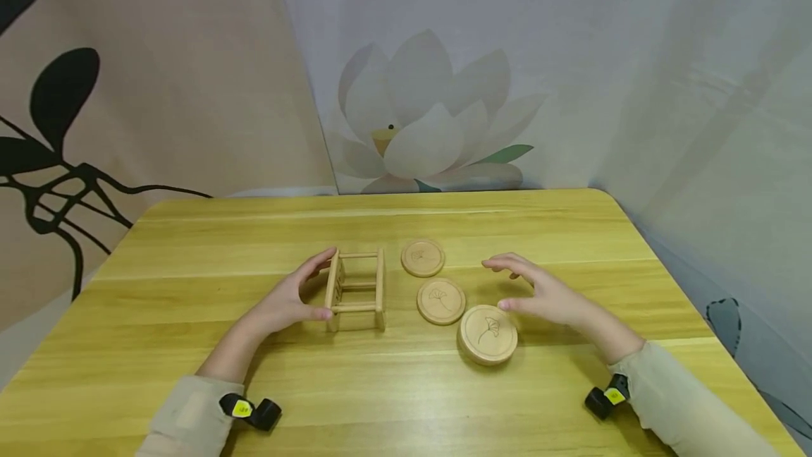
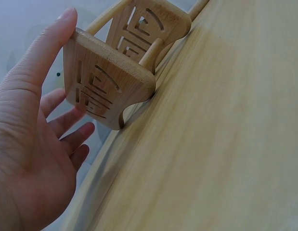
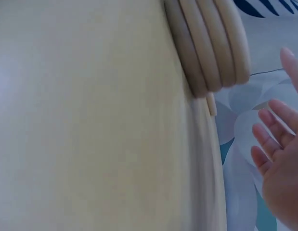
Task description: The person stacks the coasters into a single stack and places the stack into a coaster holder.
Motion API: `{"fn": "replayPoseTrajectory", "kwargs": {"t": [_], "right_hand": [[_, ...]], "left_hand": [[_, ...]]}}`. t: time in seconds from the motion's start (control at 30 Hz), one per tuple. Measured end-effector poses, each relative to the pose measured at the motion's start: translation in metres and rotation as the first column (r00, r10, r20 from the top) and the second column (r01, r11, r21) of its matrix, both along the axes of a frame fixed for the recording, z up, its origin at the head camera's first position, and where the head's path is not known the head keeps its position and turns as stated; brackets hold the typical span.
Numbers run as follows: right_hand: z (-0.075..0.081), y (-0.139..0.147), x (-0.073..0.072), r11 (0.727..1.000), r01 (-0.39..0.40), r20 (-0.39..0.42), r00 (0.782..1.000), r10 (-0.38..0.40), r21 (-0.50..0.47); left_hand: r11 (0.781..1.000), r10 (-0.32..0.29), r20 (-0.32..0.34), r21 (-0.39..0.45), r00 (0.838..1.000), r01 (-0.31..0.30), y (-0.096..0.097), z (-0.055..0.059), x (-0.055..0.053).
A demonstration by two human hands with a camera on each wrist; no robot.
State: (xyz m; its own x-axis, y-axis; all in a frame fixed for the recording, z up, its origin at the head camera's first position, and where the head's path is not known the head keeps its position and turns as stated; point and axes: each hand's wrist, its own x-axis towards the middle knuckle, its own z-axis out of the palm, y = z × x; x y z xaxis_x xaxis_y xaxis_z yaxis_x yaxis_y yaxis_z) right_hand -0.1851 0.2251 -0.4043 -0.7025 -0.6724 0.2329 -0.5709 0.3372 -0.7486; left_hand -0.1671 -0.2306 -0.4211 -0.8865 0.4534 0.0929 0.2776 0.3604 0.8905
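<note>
My left hand (image 1: 288,302) holds the left end panel of a small wooden coaster rack (image 1: 383,281), thumb at the near corner and fingers toward the far one. In the left wrist view, cut-out patterns show on the rack's panel (image 2: 98,79), beside the thumb of the left hand (image 2: 38,159). A stack of round wooden coasters (image 1: 488,334) with an engraved leaf lies right of the rack. Just above and right of it is my right hand (image 1: 545,293), fingers loosely extended, holding nothing. The right wrist view shows the hand (image 3: 288,168) apart from the stacked coasters (image 3: 209,45).
Two single coasters lie flat between rack and stack, the nearer one (image 1: 441,301) close to the stack and the other coaster (image 1: 423,258) farther back. Everything stands on a wooden table (image 1: 406,400). Behind its far edge hangs a printed cloth (image 1: 431,111).
</note>
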Motion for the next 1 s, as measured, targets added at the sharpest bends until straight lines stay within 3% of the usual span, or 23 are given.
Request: {"fn": "replayPoseTrajectory", "kwargs": {"t": [0.43,0.77,1.0], "right_hand": [[-0.007,-0.011,-0.038,0.997,-0.011,0.071,0.997,0.005,0.078],[-0.007,-0.026,-0.050,0.986,-0.060,0.189,0.981,0.030,0.155],[-0.008,-0.034,-0.054,0.986,-0.120,0.247,0.965,0.087,0.120]], "left_hand": [[1.000,0.001,0.012,-0.014,1.000,-0.001,0.002,0.002,0.000],[1.000,0.005,0.010,-0.027,1.000,-0.005,0.001,0.002,0.000],[1.000,0.015,0.018,-0.028,1.000,-0.014,0.001,0.002,0.001]]}}
